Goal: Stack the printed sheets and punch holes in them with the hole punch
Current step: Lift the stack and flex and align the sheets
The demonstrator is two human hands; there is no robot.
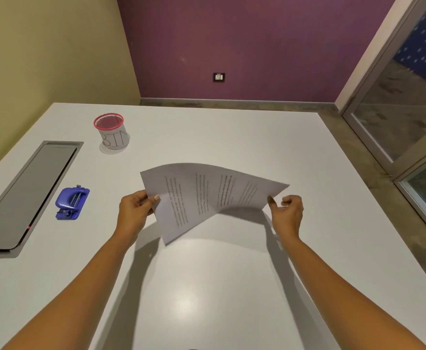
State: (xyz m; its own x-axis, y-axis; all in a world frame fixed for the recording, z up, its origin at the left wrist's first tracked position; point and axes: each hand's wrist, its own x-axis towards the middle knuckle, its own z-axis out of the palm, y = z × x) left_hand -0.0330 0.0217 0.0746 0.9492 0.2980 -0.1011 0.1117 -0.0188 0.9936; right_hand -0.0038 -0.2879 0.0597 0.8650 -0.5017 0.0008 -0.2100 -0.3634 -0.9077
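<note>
White table fills most of our view, with a purple wall behind it.

Our left hand grips the sheets at their left edge. The thumb lies on top of the printed face and the fingers are curled underneath. Our right hand is at the opposite side, fingers curled, with one fingertip meeting the paper's edge close to its right corner. That hand is blurred, so we cannot tell whether it really pinches the paper or only touches it.

The sheets hang between our two hands, lifted off the table, and they cast a shadow on the surface below. They bow upward in the middle, and one corner droops toward us below the left hand. Lines of print show on the upper face. We cannot tell how many sheets there are.

Left of the left hand, well apart from the paper, the blue punch sits on the table. Beyond the punch and farther from us than the left hand stands a mesh cup with a pink rim, wrapped in white paper lettered "BIN". Farther left than the punch, a long grey panel is set into the tabletop.

Past the sheets, a socket is mounted low on the purple wall. A yellowish wall lies off to the left of the hands. Framed glass runs along the right, beyond the table's edge.
</note>
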